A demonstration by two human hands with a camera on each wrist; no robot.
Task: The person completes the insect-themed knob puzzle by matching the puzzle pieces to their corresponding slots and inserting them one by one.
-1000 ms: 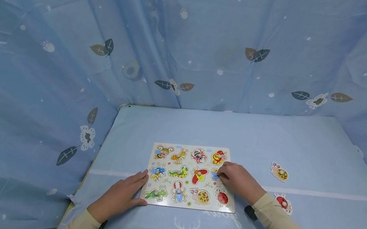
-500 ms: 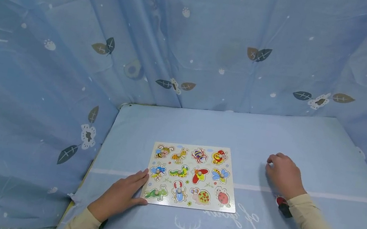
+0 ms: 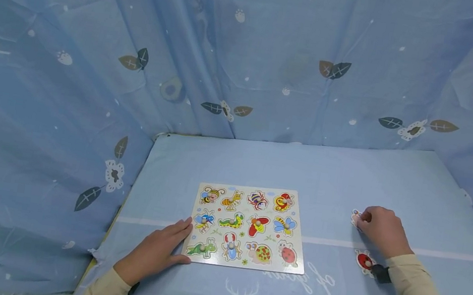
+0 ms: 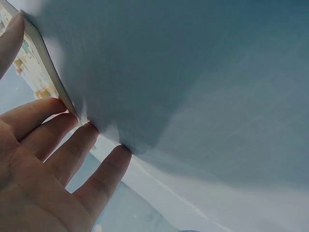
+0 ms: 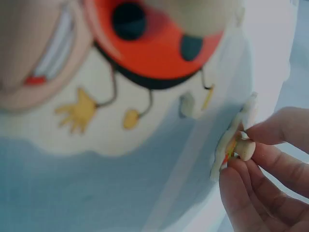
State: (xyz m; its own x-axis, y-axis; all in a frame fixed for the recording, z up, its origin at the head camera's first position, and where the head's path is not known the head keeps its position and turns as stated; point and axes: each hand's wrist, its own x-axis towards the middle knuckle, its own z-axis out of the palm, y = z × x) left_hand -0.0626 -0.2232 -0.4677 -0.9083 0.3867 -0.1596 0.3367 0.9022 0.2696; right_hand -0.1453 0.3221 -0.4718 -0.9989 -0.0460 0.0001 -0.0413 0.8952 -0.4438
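A knobbed insect puzzle board (image 3: 246, 235) lies on the table. My left hand (image 3: 159, 250) rests against its left edge; the left wrist view shows the fingers (image 4: 108, 171) fairly straight, touching the board's side (image 4: 50, 70). To the right of the board, my right hand (image 3: 384, 231) pinches the wooden knob (image 5: 246, 149) of a snail puzzle piece (image 3: 355, 217). That piece is mostly covered by the hand in the head view and seen edge-on in the right wrist view. A ladybug puzzle piece (image 3: 364, 262) lies just below this hand, looming large in the right wrist view.
Several knobbed pieces sit in the board's recesses. The snail recess (image 3: 259, 254) and ladybug recess (image 3: 287, 253) at lower right show only printed pictures. A pale blue cloth (image 3: 327, 181) covers the table, and patterned blue curtains (image 3: 275, 72) hang behind and at the sides.
My right hand has left the dragonfly piece in the board, moved right, and taken hold of the snail piece's knob. The left hand stays at the board's edge.
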